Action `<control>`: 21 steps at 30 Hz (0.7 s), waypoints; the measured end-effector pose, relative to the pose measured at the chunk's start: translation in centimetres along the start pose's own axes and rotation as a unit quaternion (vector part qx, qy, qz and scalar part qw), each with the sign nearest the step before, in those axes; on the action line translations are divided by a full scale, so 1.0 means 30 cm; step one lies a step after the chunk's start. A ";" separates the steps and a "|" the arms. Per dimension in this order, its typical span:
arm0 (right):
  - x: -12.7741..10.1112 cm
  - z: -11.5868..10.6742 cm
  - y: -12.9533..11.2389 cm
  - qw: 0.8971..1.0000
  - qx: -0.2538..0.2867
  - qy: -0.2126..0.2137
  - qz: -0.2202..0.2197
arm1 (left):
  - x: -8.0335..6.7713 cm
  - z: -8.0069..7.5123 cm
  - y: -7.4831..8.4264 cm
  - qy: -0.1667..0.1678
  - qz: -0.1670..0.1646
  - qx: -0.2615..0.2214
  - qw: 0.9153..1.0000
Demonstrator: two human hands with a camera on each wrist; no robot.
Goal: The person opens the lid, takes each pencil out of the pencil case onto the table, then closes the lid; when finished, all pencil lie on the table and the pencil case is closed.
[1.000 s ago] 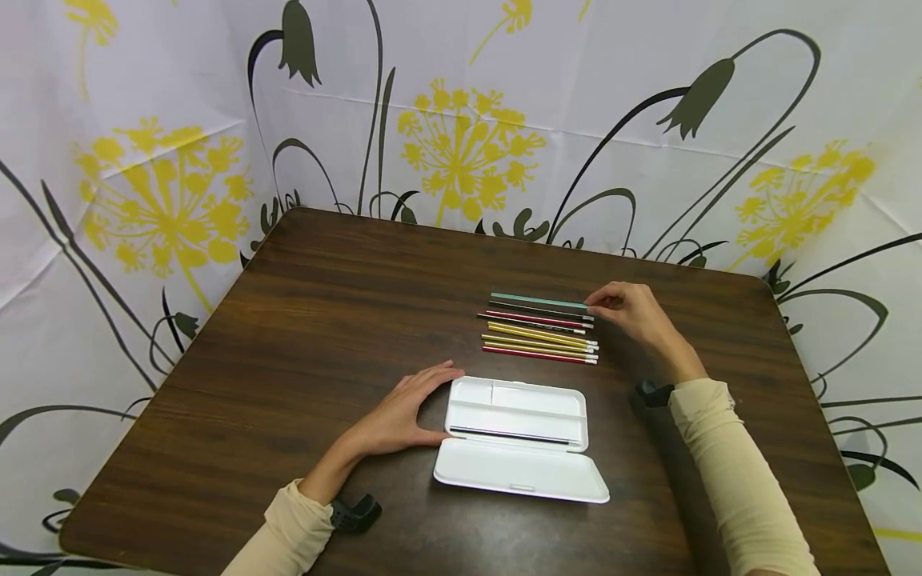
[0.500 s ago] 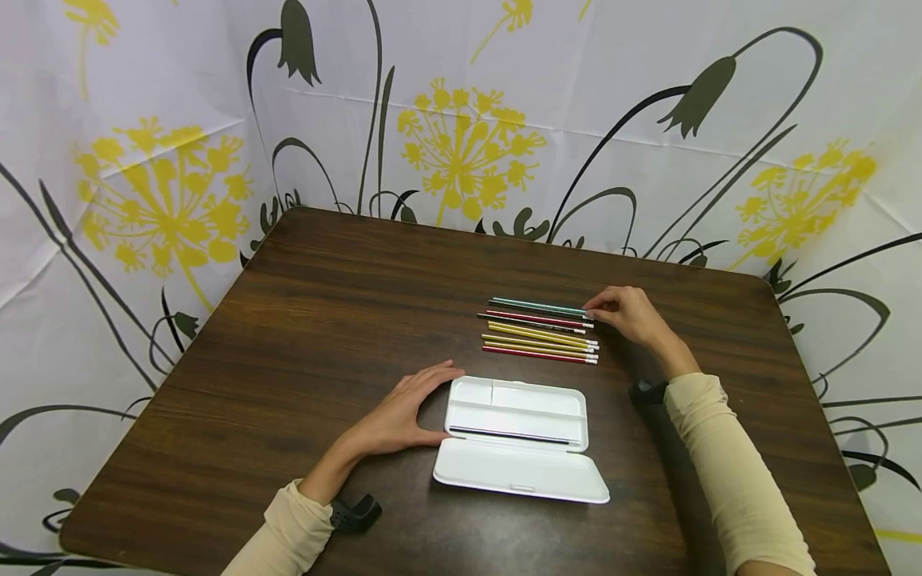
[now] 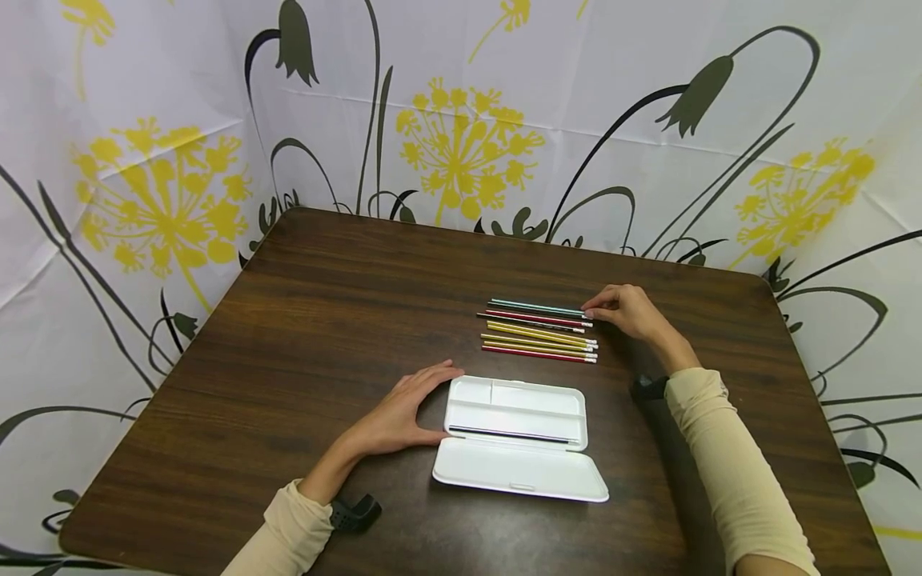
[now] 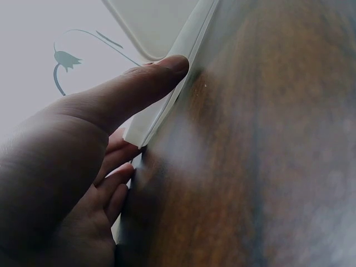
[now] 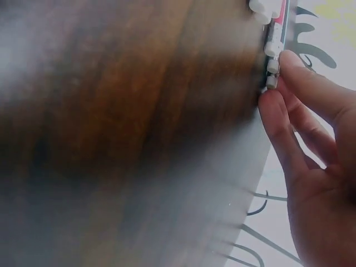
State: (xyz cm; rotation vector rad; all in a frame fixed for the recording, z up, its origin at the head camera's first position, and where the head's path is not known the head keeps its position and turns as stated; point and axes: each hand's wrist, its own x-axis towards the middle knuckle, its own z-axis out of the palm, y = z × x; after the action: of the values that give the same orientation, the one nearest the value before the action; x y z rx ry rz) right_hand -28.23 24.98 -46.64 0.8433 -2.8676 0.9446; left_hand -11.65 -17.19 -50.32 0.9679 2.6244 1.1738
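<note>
Pencils (image 3: pixel 539 330) lie in a tidy row on the brown table (image 3: pixel 324 320), side by side, their white eraser ends all pointing toward my right, just beyond the open white case (image 3: pixel 517 438). My right hand (image 3: pixel 628 310) is at the far end of that row, and from the head view I see its fingertips meeting at the eraser end of the teal pencil (image 3: pixel 536 306), the farthest one in the row. The right wrist view shows the thumb and a finger (image 5: pixel 303 75) closing on the little white erasers (image 5: pixel 272 65), so I read this as a pinch on that pencil's tip, though I cannot tell whether it is lifted off the wood. My left hand (image 3: pixel 399 416) rests on the table against the left end of the case; the left wrist view shows the thumb (image 4: pixel 133 89) laid straight along the white edge of the case (image 4: pixel 167 100) with the other fingers relaxed beneath it, steadying rather than clutching. One dark pencil (image 3: pixel 515 436) lies inside the case along the tray's near edge. Behind the table hangs a white curtain (image 3: pixel 461 120) printed with yellow flowers.
</note>
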 end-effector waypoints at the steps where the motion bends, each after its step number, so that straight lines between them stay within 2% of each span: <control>1: -0.004 0.000 -0.005 1.000 0.001 0.010 0.003 | -0.001 0.000 0.000 -0.001 -0.002 -0.001 1.000; 4: -0.028 -0.011 -0.049 0.998 0.018 0.052 0.021 | -0.002 -0.001 0.000 -0.002 -0.001 0.000 1.000; 7: -0.065 -0.039 -0.127 0.994 0.037 0.097 0.036 | 0.002 -0.003 0.000 0.004 0.004 -0.002 1.000; 11: -0.143 -0.076 -0.239 0.990 0.040 0.130 0.027 | 0.006 -0.005 0.000 0.004 0.003 0.001 1.000; 16: -0.258 -0.082 -0.339 0.988 0.035 0.147 -0.011 | 0.004 -0.001 -0.001 -0.002 -0.002 0.000 1.000; 21: -0.355 -0.035 -0.417 0.990 0.044 0.125 -0.039 | 0.003 -0.001 -0.004 0.001 0.000 -0.003 1.000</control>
State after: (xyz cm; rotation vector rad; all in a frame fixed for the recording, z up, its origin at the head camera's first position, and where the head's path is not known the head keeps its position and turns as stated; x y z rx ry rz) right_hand -13.10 22.35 -40.68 0.7732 -2.5806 1.0903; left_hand -11.78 -17.20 -50.38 0.9664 2.6209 1.1842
